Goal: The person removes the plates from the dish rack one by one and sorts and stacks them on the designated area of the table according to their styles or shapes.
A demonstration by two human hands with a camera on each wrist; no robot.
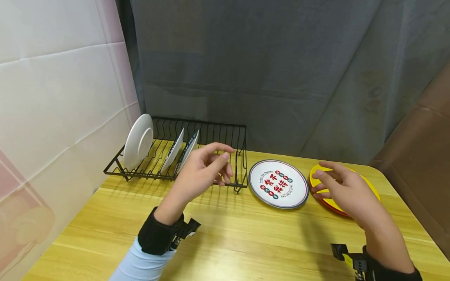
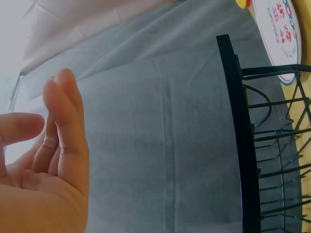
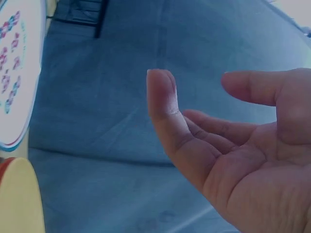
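My left hand [image 1: 205,166] hovers over the right front part of a black wire dish rack [image 1: 225,127], holding nothing, its fingers loosely bent. In the left wrist view a gap shows between the thumb and fingers of that hand [image 2: 53,150]. My right hand [image 1: 346,191] is above a yellow plate [image 1: 365,187], which has a red-rimmed one under it; nothing is in its grasp. The right wrist view shows the thumb and fingers [image 3: 165,97] apart. Between the hands lies a white plate with red characters [image 1: 284,179] and a blue rim.
In the rack stand a plain white plate [image 1: 138,142] at the left and two white plates with dark patterned rims, one [image 1: 174,150] beside the other [image 1: 188,150]. Grey cloth [image 1: 263,78] hangs behind the wooden table [image 1: 246,242]. A pale cloth [image 1: 70,97] borders the left side.
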